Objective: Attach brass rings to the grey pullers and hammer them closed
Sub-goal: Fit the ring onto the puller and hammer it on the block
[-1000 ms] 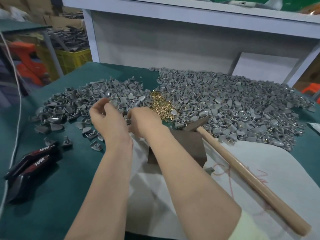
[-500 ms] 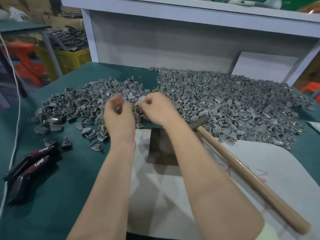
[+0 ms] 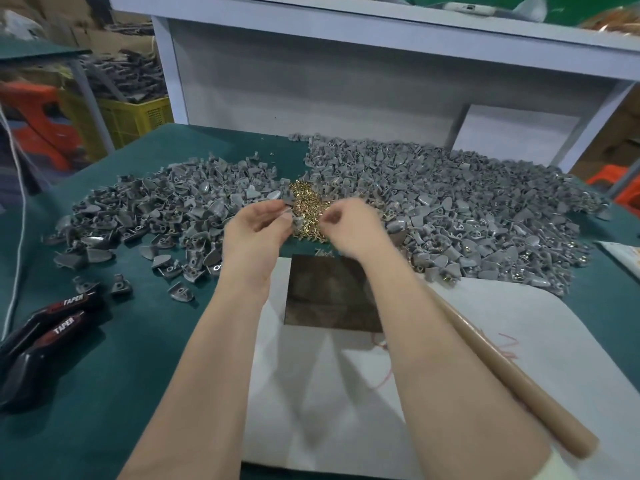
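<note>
Two heaps of grey pullers lie on the green table, one at the left (image 3: 166, 209) and a larger one at the right (image 3: 467, 202). Between them sits a small heap of brass rings (image 3: 306, 202). My left hand (image 3: 256, 230) pinches a grey puller (image 3: 294, 221) just in front of the rings. My right hand (image 3: 349, 226) is held close beside it with thumb and fingers pinched together; whatever it holds is too small and blurred to make out. A dark metal block (image 3: 332, 296) lies below both hands. The hammer's wooden handle (image 3: 512, 379) runs down to the right under my right forearm.
A white sheet (image 3: 346, 393) covers the table under the block. Black tools marked TAPER (image 3: 45, 334) lie at the left edge, with a white cord (image 3: 17, 244) beside them. A grey shelf unit (image 3: 311, 81) closes the back. A yellow crate (image 3: 138, 119) stands beyond the table.
Both hands moved from the left heap toward the brass rings and came close together. The left hand now pinches a puller in front of the rings.
</note>
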Demonstrator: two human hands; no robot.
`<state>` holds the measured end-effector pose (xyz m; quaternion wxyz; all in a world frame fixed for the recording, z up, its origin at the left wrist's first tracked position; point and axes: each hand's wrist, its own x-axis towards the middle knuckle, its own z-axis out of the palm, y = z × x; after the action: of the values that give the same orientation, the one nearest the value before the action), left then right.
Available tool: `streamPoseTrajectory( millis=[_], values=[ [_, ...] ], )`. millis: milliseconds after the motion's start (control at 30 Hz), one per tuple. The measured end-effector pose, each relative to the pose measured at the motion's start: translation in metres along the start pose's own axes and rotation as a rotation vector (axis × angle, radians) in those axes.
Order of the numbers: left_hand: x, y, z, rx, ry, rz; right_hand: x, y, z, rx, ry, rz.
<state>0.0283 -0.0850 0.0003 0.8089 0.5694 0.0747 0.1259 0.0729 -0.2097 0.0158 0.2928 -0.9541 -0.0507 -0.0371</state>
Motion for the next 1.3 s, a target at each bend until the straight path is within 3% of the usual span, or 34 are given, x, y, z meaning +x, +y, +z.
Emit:
streamPoseTrajectory(
  millis=[100,333,433,600,767,900,1000,1300],
  values=[
    [0.001,-0.003,-0.002,0.082,0.016,0.010,0.013,-0.004,0.021,-0.332,-0.105,0.126],
    [0.000,-0.003,-0.001,0.136,0.014,0.043,0.030,-0.013,0.028,-0.422,-0.209,0.121],
    [-0.003,-0.001,0.000,0.134,-0.032,0.045,0.025,-0.009,0.018,-0.189,-0.065,0.078],
    [-0.009,-0.001,0.005,0.397,-0.127,0.196,-0.022,0.006,-0.027,0.478,0.118,0.026],
    [-0.022,-0.003,0.021,0.542,-0.293,0.254,-0.067,0.033,-0.040,0.659,0.154,0.002],
    [-0.028,-0.006,0.024,0.764,-0.423,0.326,-0.070,0.042,-0.034,0.478,0.204,-0.048],
    [-0.031,-0.006,0.023,0.968,-0.441,0.367,-0.069,0.042,-0.028,0.292,0.151,-0.067],
    [-0.033,-0.001,0.020,1.055,-0.424,0.393,-0.071,0.040,-0.024,-0.019,0.125,-0.078]
  ],
)
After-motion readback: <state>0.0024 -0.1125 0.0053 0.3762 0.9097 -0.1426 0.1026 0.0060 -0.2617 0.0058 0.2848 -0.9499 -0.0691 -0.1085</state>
